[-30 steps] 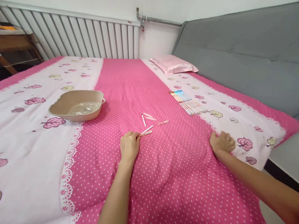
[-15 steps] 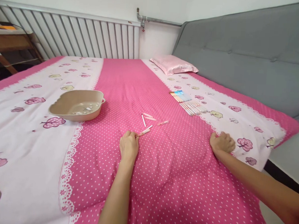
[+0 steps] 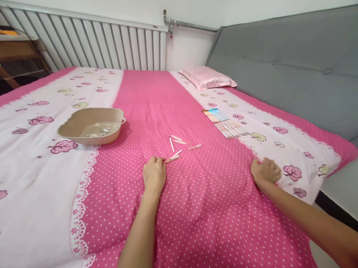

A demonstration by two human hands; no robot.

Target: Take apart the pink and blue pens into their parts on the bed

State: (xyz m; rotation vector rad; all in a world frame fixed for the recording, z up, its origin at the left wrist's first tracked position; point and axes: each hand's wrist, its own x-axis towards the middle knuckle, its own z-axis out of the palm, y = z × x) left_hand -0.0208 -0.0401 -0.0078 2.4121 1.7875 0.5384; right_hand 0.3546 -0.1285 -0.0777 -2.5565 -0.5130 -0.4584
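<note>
My left hand (image 3: 154, 174) rests on the pink dotted bedspread with its fingers curled closed around the near end of a pale patterned pen (image 3: 173, 158). A thin white stick-like piece (image 3: 177, 153) lies against that pen. Just beyond are a slim white pen with a dark tip (image 3: 171, 144), two pale pink pen-like pieces (image 3: 180, 142) and a pink patterned pen (image 3: 195, 147). Over to the right, my right hand (image 3: 266, 171) leans on the bedspread, holding nothing that I can see, its fingers bent but apart.
A beige plastic basin (image 3: 89, 140) with small pale pieces inside stands at the left. Two groups of pens, one with blue and orange (image 3: 216, 115) and one whitish (image 3: 231, 129), lie in rows at the right. Behind are a pink pillow (image 3: 207, 77), grey headboard (image 3: 294, 56) and white radiator (image 3: 111, 43).
Almost nothing differs. Both hands stay in place, and the view has shifted very slightly.
</note>
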